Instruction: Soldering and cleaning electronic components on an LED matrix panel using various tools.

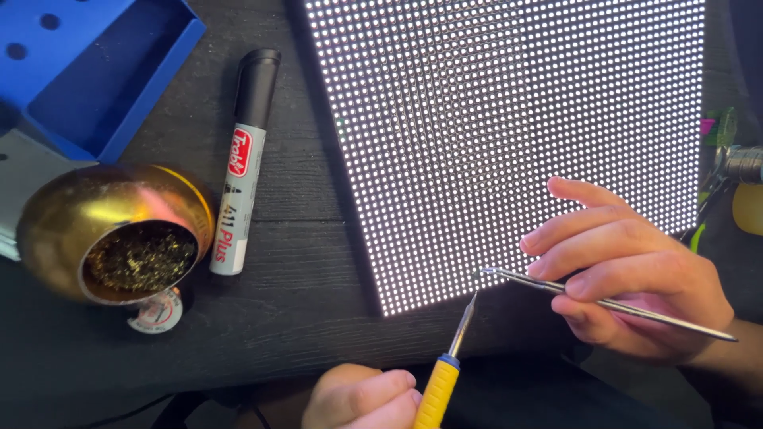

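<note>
Hands work at the lower edge of a lit LED panel point(509, 135) that lies flat on the dark wooden counter point(302, 310). Our left hand point(362, 400) is closed around the yellow handle of a soldering iron point(445, 373); its metal tip points up and ends just at the panel's bottom edge. Our right hand point(628, 270) grips a pair of metal tweezers point(604, 302) between thumb and fingers, the other fingers extended over the glowing dots. The tweezers run leftward, and their tips sit just beside the iron's tip (we cannot tell whether the 2 tools touch, nor whether the tweezers hold anything).

Left of the panel we see 1 marker pen point(245, 167) with a black cap and grey barrel, lying lengthwise on the counter. Near it, at the left edge, a brass-coloured round holder point(71, 230) faces the camera, filled with brass wool tip cleaner point(139, 258). A small round tin point(156, 311) lies just below the holder. A blue plastic tray point(103, 79) occupies the upper left corner. A metal clip with green and yellow parts point(735, 171) shows at the right edge.
</note>
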